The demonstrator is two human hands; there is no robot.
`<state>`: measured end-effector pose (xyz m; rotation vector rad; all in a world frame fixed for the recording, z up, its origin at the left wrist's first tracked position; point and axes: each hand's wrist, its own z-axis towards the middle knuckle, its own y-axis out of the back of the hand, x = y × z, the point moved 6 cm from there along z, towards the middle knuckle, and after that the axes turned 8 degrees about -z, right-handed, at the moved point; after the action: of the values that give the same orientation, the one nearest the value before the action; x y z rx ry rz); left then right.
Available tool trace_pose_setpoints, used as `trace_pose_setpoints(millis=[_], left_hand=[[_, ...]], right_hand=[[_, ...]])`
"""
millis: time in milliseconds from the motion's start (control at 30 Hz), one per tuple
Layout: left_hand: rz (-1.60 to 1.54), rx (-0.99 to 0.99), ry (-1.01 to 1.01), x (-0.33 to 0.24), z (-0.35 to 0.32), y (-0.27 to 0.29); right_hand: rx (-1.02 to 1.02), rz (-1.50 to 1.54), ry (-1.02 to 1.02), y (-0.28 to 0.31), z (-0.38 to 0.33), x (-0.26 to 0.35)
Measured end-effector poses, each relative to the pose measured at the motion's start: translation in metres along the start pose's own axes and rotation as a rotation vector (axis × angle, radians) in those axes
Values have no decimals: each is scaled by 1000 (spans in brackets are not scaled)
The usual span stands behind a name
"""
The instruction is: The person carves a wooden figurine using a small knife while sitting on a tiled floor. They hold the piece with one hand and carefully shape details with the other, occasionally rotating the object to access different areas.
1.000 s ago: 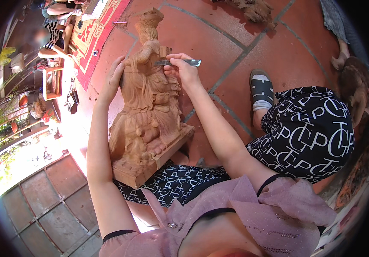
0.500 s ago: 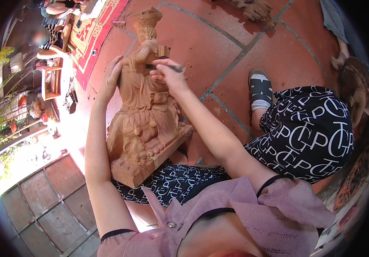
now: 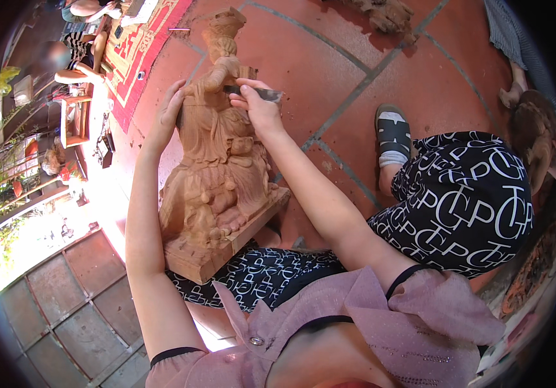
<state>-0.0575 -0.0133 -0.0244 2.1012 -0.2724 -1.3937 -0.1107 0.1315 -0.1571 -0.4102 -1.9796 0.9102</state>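
Note:
A carved wooden statue [image 3: 216,158] of a robed figure with smaller figures at its foot leans between my arms. Its square wooden base [image 3: 226,253] is by my lap and its head points away. My left hand [image 3: 169,118] clasps the statue's left side near the shoulder, some fingers hidden behind the wood. In my right hand [image 3: 258,111] a dark grey flat strip [image 3: 268,95] is pinched, its one end touching the figure's chest and the other sticking out to the right. Whether the strip is folded sandpaper or a blade I cannot tell.
Red floor tiles [image 3: 329,84] lie beneath, with small wood crumbs. A rough carved wood piece [image 3: 384,16] is at the far edge, another [image 3: 536,132] at the right beside a person's hand. Seated people [image 3: 81,55] are at the far left by a red patterned mat [image 3: 139,48].
My right hand has turned slightly and shifted a little, showing more of the strip. The statue has tilted very slightly left; my left hand stays on it.

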Motion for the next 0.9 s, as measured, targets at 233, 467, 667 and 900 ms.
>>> trace_pose_setpoints(millis=[233, 467, 667, 900], left_hand=[[47, -19, -29, 3, 1, 2], [84, -17, -49, -3, 0, 1], [25, -15, -28, -3, 2, -1], [56, 2, -32, -4, -1, -1]], right_hand=[[132, 19, -85, -2, -14, -7], [42, 156, -68, 20, -1, -4], [17, 3, 35, -6, -8, -2], [25, -39, -14, 16, 2, 4]])
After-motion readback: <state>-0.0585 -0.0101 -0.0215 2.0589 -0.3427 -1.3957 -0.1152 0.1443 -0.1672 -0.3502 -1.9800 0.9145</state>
